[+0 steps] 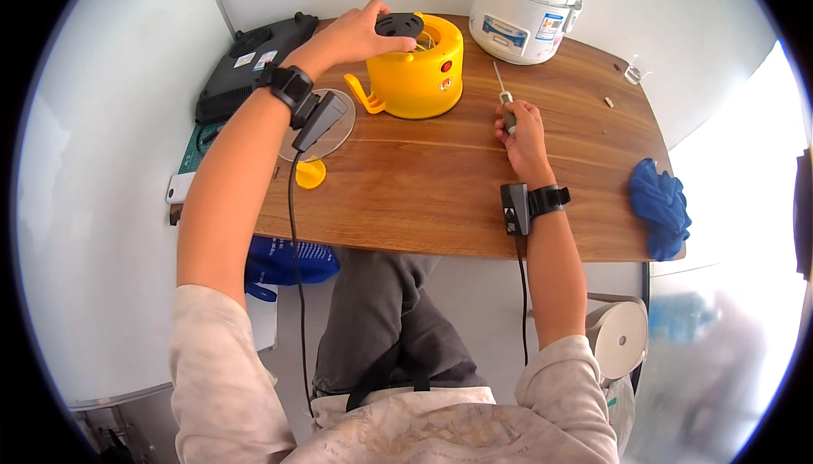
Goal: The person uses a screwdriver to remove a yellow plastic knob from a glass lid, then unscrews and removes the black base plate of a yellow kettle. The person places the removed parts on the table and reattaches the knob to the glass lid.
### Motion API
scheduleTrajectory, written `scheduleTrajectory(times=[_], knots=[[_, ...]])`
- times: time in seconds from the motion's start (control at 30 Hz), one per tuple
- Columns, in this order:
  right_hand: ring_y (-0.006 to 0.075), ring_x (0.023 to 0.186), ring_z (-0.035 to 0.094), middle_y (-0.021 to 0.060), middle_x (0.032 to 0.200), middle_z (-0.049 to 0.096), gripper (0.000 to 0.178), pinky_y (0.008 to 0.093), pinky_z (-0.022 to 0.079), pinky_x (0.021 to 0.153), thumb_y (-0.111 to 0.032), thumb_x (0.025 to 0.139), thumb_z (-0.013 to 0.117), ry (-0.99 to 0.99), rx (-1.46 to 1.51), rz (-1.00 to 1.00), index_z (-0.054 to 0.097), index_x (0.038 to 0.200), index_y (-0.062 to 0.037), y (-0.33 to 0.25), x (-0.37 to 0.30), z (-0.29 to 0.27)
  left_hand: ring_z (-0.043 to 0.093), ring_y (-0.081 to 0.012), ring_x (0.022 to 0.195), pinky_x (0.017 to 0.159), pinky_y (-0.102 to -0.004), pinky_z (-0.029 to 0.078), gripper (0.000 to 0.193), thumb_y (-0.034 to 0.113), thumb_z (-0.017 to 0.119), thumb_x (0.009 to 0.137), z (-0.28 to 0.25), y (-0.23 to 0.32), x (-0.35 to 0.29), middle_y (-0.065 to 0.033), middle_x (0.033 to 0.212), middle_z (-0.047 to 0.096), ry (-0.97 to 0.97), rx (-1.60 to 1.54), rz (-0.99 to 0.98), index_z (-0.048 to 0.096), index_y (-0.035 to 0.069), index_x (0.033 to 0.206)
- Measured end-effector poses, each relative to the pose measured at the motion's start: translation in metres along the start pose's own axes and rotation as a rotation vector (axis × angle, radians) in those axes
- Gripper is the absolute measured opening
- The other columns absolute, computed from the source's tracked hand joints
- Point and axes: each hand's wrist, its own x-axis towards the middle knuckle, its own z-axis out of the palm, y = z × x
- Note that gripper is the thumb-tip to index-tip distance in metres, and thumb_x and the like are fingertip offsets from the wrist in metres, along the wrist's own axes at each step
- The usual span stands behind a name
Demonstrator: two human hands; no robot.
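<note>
A round yellow appliance body (415,83) with a red switch stands at the back middle of the table, its top open and thin wires showing inside. Over that opening, my left hand (360,36) grips the left side of a black slotted disc (400,24) between thumb and fingers. Whether the disc touches the rim I cannot tell. To the right of the appliance, my right hand (523,129) is closed around the handle of a screwdriver (506,100), its shaft pointing away from me.
A white rice cooker (521,19) stands at the back. Left lie a black appliance (254,62), a clear round plate (340,132) and a yellow cap (311,174). A blue cloth (659,208) hangs at the right edge, near small parts (609,102). Cables hang from both wrists.
</note>
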Motion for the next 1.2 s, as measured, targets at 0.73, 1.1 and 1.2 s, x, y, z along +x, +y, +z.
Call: scheduleTrajectory(times=[0.73,1.1,1.2], knots=[[0.0163,0.068,0.057,0.0092,0.092,0.059,0.024,0.0296,0.049,0.058,-0.012,0.093,0.058,-0.039,0.019,0.0,0.043,0.111,-0.006,0.001,0.007,-0.007,0.065,-0.0228,0.094,0.082,-0.0337,0.05,0.036,0.038,0.059,0.098,-0.023,-0.077,-0.088,-0.0124,0.103,0.069,0.229,-0.127,-0.194,0.059,0.005,0.114],[0.0161,0.07,0.058,0.0101,0.093,0.062,0.02,0.0299,0.049,0.06,-0.012,0.095,0.058,-0.004,-0.01,-0.018,0.05,0.111,-0.0051,0.004,0.006,-0.007,0.065,-0.0218,0.086,0.078,-0.0337,0.053,0.026,0.017,0.067,0.092,0.022,-0.114,-0.146,-0.0119,0.1,0.069,-0.093,-0.089,-0.156,0.066,0.006,0.114],[0.0161,0.07,0.058,0.0105,0.093,0.063,0.019,0.0294,0.049,0.059,-0.012,0.095,0.057,-0.01,-0.007,-0.019,0.049,0.111,-0.0048,0.004,0.007,-0.009,0.067,-0.0256,0.092,0.083,-0.0355,0.054,0.032,0.016,0.069,0.091,0.032,-0.105,-0.134,-0.0158,0.109,0.068,-0.117,-0.05,-0.024,0.066,0.006,0.121]])
